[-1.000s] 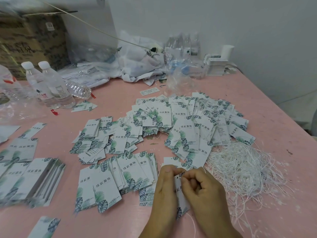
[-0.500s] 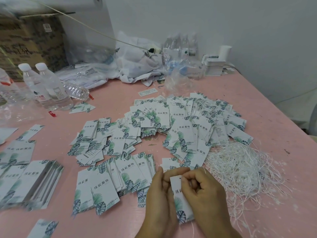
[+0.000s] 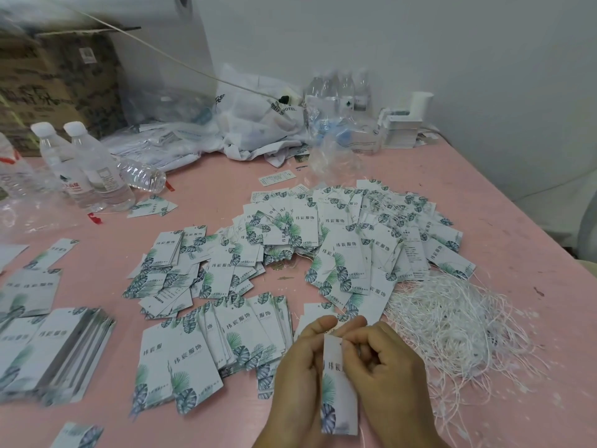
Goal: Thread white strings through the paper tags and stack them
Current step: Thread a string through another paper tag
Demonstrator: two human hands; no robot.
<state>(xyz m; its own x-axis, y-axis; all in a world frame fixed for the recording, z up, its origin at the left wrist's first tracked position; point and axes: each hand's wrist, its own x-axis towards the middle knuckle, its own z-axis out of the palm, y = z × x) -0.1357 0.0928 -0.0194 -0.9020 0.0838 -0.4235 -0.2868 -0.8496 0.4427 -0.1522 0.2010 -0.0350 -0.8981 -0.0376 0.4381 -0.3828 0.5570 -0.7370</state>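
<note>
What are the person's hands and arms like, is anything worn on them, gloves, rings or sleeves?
Both are bare. The left hand and the right hand show no gloves and no rings on the fingers that can be seen. The wrists at the bottom edge of the picture carry no watch, band or sleeve cuff. Further up, the arms are out of view.

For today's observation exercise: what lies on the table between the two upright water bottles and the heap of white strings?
In the head view, between the upright water bottles and the heap of white strings lies bare pink table, then the spread of leaf-printed paper tags.
</note>
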